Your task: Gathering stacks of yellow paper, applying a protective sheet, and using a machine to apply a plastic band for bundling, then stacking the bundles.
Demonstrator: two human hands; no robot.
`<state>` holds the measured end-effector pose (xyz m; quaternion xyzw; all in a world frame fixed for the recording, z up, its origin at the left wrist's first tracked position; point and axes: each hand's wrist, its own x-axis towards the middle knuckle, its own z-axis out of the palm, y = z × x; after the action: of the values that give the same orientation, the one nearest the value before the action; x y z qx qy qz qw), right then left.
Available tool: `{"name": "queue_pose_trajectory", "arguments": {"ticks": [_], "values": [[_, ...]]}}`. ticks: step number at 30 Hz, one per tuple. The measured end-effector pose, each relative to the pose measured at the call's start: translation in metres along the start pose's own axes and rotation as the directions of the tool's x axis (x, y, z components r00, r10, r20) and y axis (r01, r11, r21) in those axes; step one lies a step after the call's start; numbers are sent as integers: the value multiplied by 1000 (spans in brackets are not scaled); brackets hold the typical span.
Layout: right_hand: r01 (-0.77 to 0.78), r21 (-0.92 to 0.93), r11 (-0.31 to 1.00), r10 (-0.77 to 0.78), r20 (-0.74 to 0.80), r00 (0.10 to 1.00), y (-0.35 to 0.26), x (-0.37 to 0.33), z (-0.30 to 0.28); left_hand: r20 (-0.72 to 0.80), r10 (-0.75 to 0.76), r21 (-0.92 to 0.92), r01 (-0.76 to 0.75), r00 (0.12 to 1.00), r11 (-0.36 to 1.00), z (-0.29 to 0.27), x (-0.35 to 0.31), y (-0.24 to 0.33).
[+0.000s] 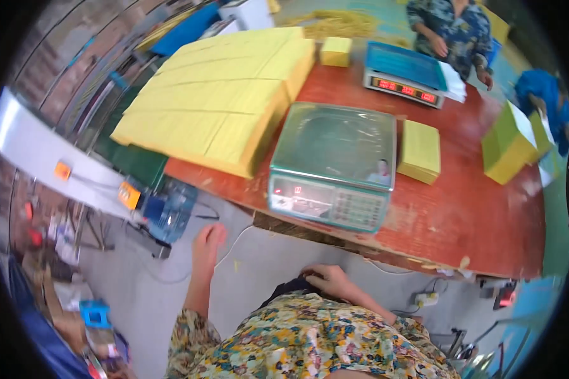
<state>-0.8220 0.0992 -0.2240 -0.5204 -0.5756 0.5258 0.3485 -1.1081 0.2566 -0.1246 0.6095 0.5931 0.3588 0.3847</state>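
My left hand (207,243) hangs in the air over the floor, to the left of the table's front edge. It is a little blurred, with its fingers loosely apart and nothing seen in them. Against a dark cloth (289,288) at my waist rests my right hand (330,280), its fingers bent but not closed round anything I can see. In front of me a digital weighing scale (335,158), under a clear cover, stands on the red table (458,215) with a bare pan. Just right of the scale lies a block of yellow paper (419,150).
A large stack of yellow paper blocks (208,95) fills the table's left side. Farther back are a small yellow block (336,52) and a second scale (403,72). One person (452,31) stands behind it; another, in blue (542,95), is beside yellow-green blocks (509,142) at the right.
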Motion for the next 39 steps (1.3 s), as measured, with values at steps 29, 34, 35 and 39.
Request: {"name": "queue_pose_trajectory", "arguments": {"ticks": [29, 34, 35, 39], "values": [[98, 914, 393, 269, -216, 939, -15, 251, 142, 509, 758, 268, -912, 408, 312, 20, 286, 22], [39, 924, 381, 372, -192, 908, -20, 254, 159, 510, 705, 378, -864, 493, 331, 35, 297, 25], [43, 930, 365, 375, -189, 907, -17, 251, 159, 504, 662, 421, -827, 555, 373, 38, 300, 24], [64, 951, 303, 390, -185, 902, 7, 239, 160, 496, 663, 465, -816, 561, 343, 45, 298, 21]]}}
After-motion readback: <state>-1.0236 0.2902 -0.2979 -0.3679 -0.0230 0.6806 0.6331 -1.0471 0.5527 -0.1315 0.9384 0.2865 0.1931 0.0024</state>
